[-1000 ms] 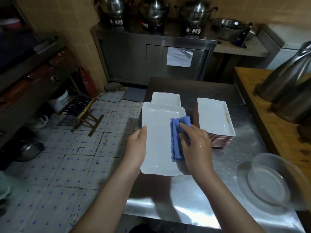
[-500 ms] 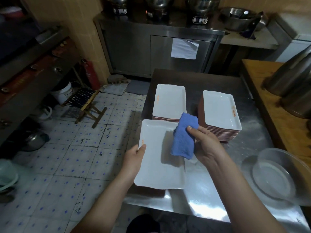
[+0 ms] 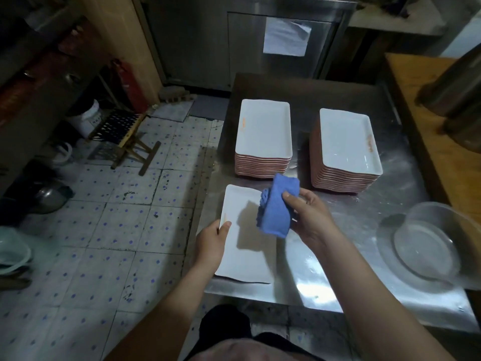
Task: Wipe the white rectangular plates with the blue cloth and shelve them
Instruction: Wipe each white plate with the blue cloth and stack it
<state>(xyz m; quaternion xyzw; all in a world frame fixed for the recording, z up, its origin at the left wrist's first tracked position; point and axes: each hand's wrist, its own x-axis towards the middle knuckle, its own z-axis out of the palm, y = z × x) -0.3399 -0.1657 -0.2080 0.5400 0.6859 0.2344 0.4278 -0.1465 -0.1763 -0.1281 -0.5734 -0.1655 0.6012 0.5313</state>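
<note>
Head view, kitchen work surface.

Writing: small orange mark on the left rim of the white plate [image 3: 247, 259] – too small to read. Similar orange marks on the top plates of the left stack [image 3: 263, 131] and the right stack [image 3: 346, 142], also illegible. Pale sheet of paper [image 3: 285, 36] stuck on the steel cabinet door [image 3: 250, 48] at the far side, with no text that can be made out. Dark print on the white bucket [image 3: 88, 115] at far left, unreadable.

Left hand [image 3: 210, 241]: grips the white plate by its left long edge, thumb on top of the rim near the orange mark, fingers hidden underneath. Plate at the near left corner of the steel table [image 3: 338, 282], long axis running near to far; cannot tell whether it rests flat or is lifted slightly.

Right hand [image 3: 309, 214]: closed round the folded blue cloth [image 3: 276, 207], thumb across its right side, fingers behind it. Cloth raised over the far right part of the plate, hanging from the hand and throwing a dark shadow on the white surface – apparently clear of the plate.

Both stacks on the far half of the table, side by side and apart, reddish undersides visible along their near edges; left stack just beyond the held plate, right stack beyond the right hand.

Elsewhere: clear bowl [image 3: 429, 251] on the table at near right; wooden counter [image 3: 421, 113] along the right; folding stool [image 3: 125, 131] and red fire extinguisher [image 3: 130, 84] on the tiled floor [image 3: 117, 230] at left.
</note>
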